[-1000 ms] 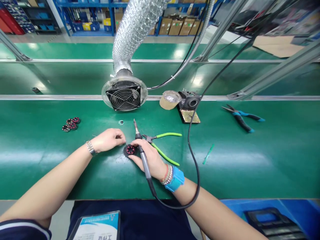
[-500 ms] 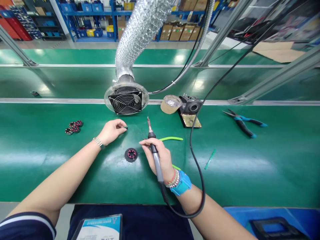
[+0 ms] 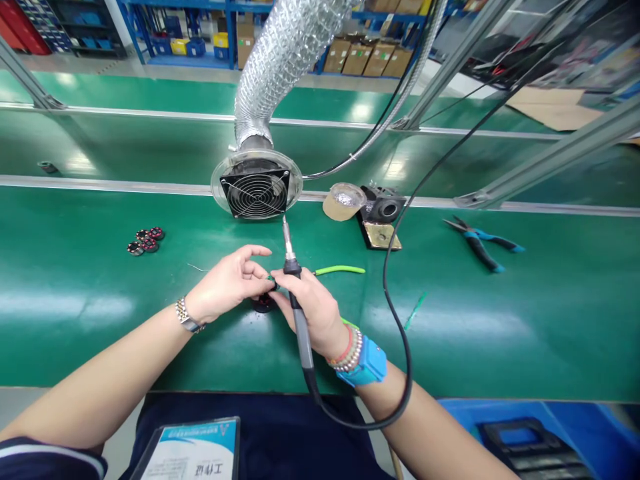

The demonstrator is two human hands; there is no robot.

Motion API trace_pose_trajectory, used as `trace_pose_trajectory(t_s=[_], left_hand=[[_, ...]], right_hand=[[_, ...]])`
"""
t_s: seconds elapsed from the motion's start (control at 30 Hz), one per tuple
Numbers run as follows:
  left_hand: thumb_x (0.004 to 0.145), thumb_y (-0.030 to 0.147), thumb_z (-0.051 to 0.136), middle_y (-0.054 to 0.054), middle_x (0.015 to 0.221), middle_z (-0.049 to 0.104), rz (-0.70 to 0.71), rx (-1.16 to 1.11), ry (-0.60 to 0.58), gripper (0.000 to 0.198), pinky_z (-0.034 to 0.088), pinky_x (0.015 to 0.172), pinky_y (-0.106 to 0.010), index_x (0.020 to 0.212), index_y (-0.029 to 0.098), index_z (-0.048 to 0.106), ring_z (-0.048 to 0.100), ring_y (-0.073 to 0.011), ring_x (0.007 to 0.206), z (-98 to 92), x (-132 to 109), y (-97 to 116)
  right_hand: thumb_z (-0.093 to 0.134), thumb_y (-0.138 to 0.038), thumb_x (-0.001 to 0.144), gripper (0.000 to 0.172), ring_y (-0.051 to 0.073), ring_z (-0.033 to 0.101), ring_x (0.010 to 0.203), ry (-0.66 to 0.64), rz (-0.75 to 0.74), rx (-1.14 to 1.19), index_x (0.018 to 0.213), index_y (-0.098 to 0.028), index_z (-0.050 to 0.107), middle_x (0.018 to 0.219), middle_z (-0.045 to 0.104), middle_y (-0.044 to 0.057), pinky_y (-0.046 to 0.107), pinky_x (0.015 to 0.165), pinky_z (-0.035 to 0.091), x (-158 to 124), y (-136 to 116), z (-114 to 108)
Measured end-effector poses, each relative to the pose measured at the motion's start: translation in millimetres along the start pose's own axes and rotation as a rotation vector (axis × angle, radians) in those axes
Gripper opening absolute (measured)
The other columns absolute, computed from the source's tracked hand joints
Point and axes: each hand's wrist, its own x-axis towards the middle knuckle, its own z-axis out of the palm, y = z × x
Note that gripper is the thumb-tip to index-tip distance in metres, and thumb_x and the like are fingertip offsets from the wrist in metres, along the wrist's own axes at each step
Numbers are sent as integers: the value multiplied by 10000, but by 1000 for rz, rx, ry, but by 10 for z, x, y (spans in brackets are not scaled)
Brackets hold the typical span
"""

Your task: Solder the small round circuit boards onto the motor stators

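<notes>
Left hand (image 3: 231, 283) pinches a part (image 3: 273, 281), mostly hidden by fingertips; right hand (image 3: 316, 313) grips the iron (image 3: 302, 333), masking the cutters (image 3: 345, 269). Disc (image 3: 263, 306), half-covered, lies inward of the tabletop's (image 3: 480, 360) near edge.

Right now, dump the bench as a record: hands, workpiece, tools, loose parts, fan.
left hand: fingertips at small green part
right hand: holds soldering iron, fingertips also at that part
workpiece: dark round piece, partly covered by hands
tools: green-handled pliers, partly hidden; blue-and-black pliers, far right
loose parts: cluster of small rings, left side
fan: beyond the hands
</notes>
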Motion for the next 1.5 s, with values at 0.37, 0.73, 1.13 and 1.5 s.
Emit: trace_pose_trajectory(t_s=[0.37,0.73,1.13,1.5], left_hand=[[716,260,583,26,595,556,-187,170,-19,144,454,565,-231,764,143,515,544,-91,535,-239,-111,-448],[742,321,558,7,580,583,-146,253,19,184,451,548,-211,757,145,610,547,-98,534,-170,-85,-472],[742,304,576,15,577,568,-156,105,16,169,440,539,-198,760,136,587,531,-82,523,-90,-45,-472],[731,297,581,22,586,561,-197,58,26,164,436,506,-190,718,135,563,511,-66,485,-65,-15,-451]], right_hand=[[647,-145,725,328,151,575,853,-128,353,284,1003,-222,491,902,616,24,296,793,480,-121,-55,175],[569,-110,766,253,178,538,797,-141,265,131,996,-189,496,857,589,61,332,736,483,-121,-6,132],[579,-155,775,285,188,552,818,-196,230,107,1046,-168,490,902,603,79,342,752,486,-114,25,118],[443,-80,836,305,191,520,899,-172,108,136,1107,-211,492,906,592,58,369,782,482,-35,46,157]])
